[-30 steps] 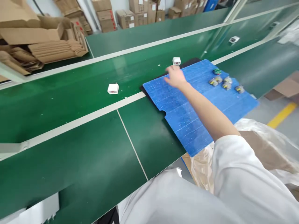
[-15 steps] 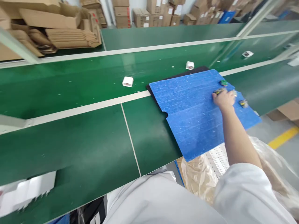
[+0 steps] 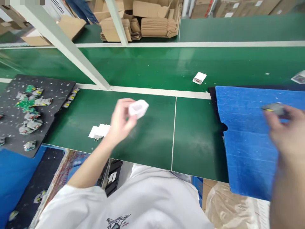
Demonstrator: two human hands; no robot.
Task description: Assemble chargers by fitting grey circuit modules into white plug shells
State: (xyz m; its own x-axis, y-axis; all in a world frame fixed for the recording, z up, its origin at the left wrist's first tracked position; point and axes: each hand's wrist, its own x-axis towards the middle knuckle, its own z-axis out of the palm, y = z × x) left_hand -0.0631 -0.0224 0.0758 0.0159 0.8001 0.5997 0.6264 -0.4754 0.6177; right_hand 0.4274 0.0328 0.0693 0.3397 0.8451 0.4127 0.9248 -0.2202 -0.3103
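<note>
In the head view, my left hand [image 3: 119,122] pinches a small white plastic housing [image 3: 140,109] above the green bench. Its hollow end faces me. My right hand [image 3: 288,130], blurred, grips a small grey electronic assembly [image 3: 276,108] with a yellow part on it. It is over the blue sheet [image 3: 247,143] at the right. Left of my left hand, several white plug housings with metal pins [image 3: 99,131] lie together on the bench.
At the left, a black foam board [image 3: 56,90] carries several circuit assemblies [image 3: 30,124]. A white housing [image 3: 199,78] lies on the green conveyor belt [image 3: 157,66], another [image 3: 299,77] at the far right. A pale post [image 3: 71,52] stands at the left. Flattened cartons [image 3: 154,27] fill a box behind.
The view has swung left. My right hand has lifted off the blue sheet with the grey assembly. My left hand, out of view before, now shows with a white housing.
</note>
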